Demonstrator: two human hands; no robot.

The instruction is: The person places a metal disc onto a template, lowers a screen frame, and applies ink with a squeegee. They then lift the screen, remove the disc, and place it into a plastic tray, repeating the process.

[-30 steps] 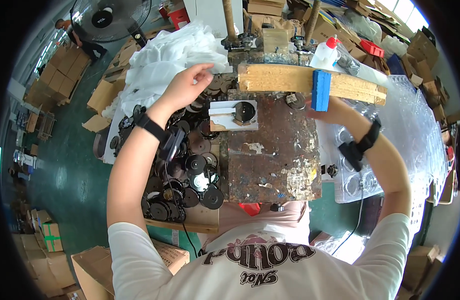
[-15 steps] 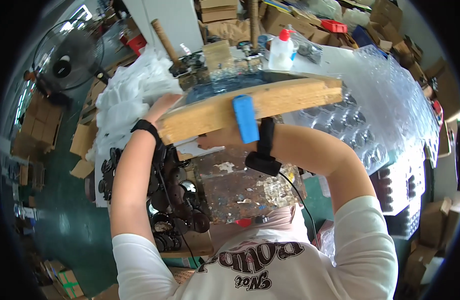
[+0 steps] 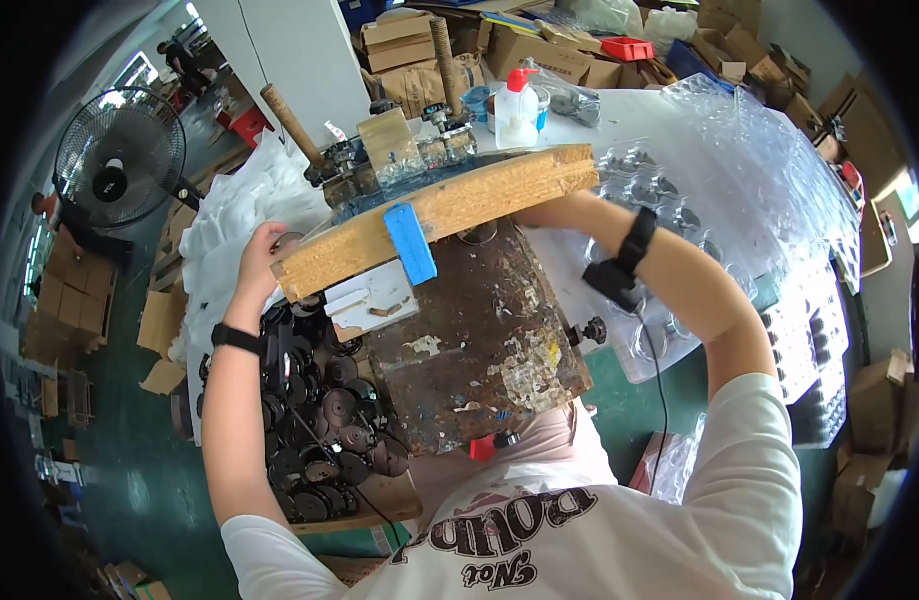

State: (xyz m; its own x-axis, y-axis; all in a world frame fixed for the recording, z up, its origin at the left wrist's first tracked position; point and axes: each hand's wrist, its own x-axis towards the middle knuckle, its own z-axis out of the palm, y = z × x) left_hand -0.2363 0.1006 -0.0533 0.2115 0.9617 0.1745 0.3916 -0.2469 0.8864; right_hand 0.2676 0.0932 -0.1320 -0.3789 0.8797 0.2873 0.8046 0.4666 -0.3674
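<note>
A thick wooden beam point(image 3: 499, 200) with a blue strip point(image 3: 411, 243) on its front hangs tilted over a stained metal plate point(image 3: 469, 320). Just off the beam's left end is my left hand point(image 3: 259, 262), its fingers closed on the edge of a round, dish-like piece point(image 3: 289, 241). My right hand point(image 3: 551, 212) reaches to the beam's right end, where the wood hides its fingers. Partly covered by the beam, another round piece point(image 3: 478, 234) sits on the plate's far part. A small white board point(image 3: 369, 297) with scraps lies left of the plate.
Dark round parts point(image 3: 339, 410) are heaped at the near left. White soft wrapping point(image 3: 244, 200) covers the table's left side. Clear plastic trays point(image 3: 659, 200) with round pieces lie to the right. A bottle with a red top point(image 3: 516, 112) stands behind; a fan point(image 3: 119, 155) is far left.
My right hand has moved from below the beam's middle to its right end. My left hand has come out beside the left end with a round piece. The whole view has shifted.
</note>
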